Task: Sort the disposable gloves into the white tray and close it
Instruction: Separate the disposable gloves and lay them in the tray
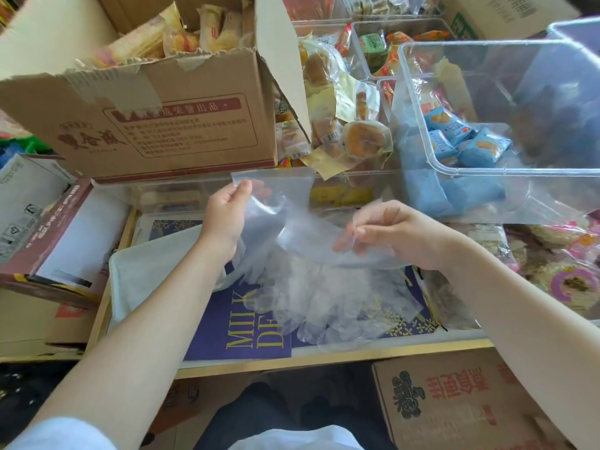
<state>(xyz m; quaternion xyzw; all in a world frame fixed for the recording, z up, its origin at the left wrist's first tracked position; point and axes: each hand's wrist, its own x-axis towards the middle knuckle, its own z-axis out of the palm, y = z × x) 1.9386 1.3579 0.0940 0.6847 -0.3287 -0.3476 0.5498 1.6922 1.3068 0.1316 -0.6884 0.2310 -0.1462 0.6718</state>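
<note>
Two bare hands up over the worktop [324,358], both on one clear disposable glove [292,219]. Left hand [224,216]: thumb and fingers [243,187] pinched together on the glove's upper edge, cuff end raised. Right hand [399,232]: fingers curled, fingertips [345,240] pinching the same film lower down and to the right, so the glove hangs stretched between the two grips. Directly below both sets of fingers, a loose pile of clear gloves [328,303] lies spread on a purple printed sheet [240,339]; number of gloves in the pile not countable, the film overlaps. White tray [130,280] sits on the worktop below and to the left of the left fingers, partly crossed by the left forearm; its contents unclear, lid not made out. Beyond the left fingers, a torn cardboard box [181,125] holding wrapped cakes. Beyond and to the right of the right fingers, a large clear plastic bin [487,177] with blue snack packets [467,141] inside; more wrapped pastries [360,138] between box and bin. Far right of the right hand, pink-wrapped snacks [571,280]. Nearer than both hands, under the worktop edge, a brown carton [454,401] with red print.
</note>
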